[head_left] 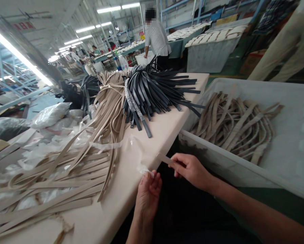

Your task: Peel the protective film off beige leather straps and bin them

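Pinching a beige strap [164,158] by its end, the right hand [191,169] holds it just off the table [164,128] edge, while the left hand [148,191] grips a clear plastic sleeve [131,149] whose outline is hard to trace. Both forearms run out of view below. Loose beige straps [65,176] crowd the tabletop. Right of the table, a white bin [281,149] holds more straps. Beyond lies a black strap bundle [157,89], then a standing person [157,39].
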{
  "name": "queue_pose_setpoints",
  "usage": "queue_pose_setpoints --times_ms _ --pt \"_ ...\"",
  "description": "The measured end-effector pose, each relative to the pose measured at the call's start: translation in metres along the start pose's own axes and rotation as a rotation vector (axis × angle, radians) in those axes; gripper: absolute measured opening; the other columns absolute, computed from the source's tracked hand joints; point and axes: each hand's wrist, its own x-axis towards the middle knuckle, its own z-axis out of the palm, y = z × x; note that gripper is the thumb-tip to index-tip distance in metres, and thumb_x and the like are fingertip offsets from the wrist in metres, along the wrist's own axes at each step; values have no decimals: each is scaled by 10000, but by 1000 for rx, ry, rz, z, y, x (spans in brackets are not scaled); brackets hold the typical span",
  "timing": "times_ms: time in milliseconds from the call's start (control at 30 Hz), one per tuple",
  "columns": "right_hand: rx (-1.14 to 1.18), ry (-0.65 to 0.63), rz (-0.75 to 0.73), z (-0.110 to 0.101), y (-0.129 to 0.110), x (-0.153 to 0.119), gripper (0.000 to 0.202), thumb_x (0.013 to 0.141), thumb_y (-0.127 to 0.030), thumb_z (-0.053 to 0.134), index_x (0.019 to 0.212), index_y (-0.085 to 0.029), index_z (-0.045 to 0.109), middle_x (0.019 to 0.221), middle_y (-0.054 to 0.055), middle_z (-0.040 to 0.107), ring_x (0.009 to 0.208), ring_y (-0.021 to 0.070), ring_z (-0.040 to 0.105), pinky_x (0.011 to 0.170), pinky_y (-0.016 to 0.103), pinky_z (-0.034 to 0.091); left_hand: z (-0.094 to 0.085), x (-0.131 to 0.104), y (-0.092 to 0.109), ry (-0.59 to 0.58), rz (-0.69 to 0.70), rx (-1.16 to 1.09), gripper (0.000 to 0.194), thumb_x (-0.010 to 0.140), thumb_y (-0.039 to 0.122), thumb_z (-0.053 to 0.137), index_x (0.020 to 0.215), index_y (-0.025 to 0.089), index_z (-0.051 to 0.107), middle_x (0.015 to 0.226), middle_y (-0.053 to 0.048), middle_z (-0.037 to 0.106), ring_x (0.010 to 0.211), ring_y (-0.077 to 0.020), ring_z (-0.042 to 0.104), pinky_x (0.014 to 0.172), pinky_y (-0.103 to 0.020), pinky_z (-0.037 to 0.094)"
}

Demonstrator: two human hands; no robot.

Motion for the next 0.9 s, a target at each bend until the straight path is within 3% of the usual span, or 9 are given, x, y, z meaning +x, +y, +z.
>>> queue_pose_setpoints --times_ms 33,133,367,533,667,767,833,900 --pt "-56 -6 6 -1 1 -15 239 932 -370 569 816 -177 648 617 -16 626 554 133 597 545 237 440 5 0 -1 13 -6 -14 99 846 216 722 801 145 670 821 -45 746 742 -150 726 688 -258 605" --pt "-148 -22 1 2 3 -41 240 956 -348 538 805 -188 633 645 -17 619 586 132 599 576 242 432 20 -1 -4 -2 -6 -29 194 955 182 553 802 138 663 794 -45 742 736 -138 728 684 -250 611" --pt "-236 34 -14 4 11 -37 224 942 -322 516 799 -192 629 697 11 625 654 161 593 619 270 429 31 0 -17 -17 -41 5 197 946 195 570 789 134 671 731 -32 710 698 -130 713 692 -246 608" --pt "-207 -8 10 5 14 -39 245 947 -341 507 806 -187 636 696 13 624 632 160 596 605 265 438 21 10 -23 -74 -29 41 113 843 234 727 835 128 691 810 -53 733 764 -149 716 718 -253 596" --pt "-175 -37 70 13 16 -38 247 938 -340 506 789 -183 626 653 5 617 589 156 599 555 250 429 12 15 -34 -129 -14 118 328 633 325 903 823 136 713 820 -45 742 773 -154 705 735 -257 572" --pt "-111 -45 104 15 15 -34 296 935 -388 516 750 -178 614 666 11 619 579 152 601 539 242 443 10 14 -45 -183 -2 175 400 580 377 926 818 127 723 811 -51 741 767 -156 696 722 -254 554" --pt "-3 -108 126 7 13 -38 266 932 -400 528 857 -174 645 763 26 659 612 154 621 558 240 477 10 12 -50 -221 5 192 405 591 392 919 812 112 729 797 -57 735 754 -152 687 706 -248 544" --pt "57 -189 156 -9 15 -53 264 916 -369 563 1102 -194 633 845 23 681 653 160 643 587 243 501 9 12 -51 -183 18 167 407 565 387 933 797 118 734 799 -53 735 760 -147 684 718 -248 543"
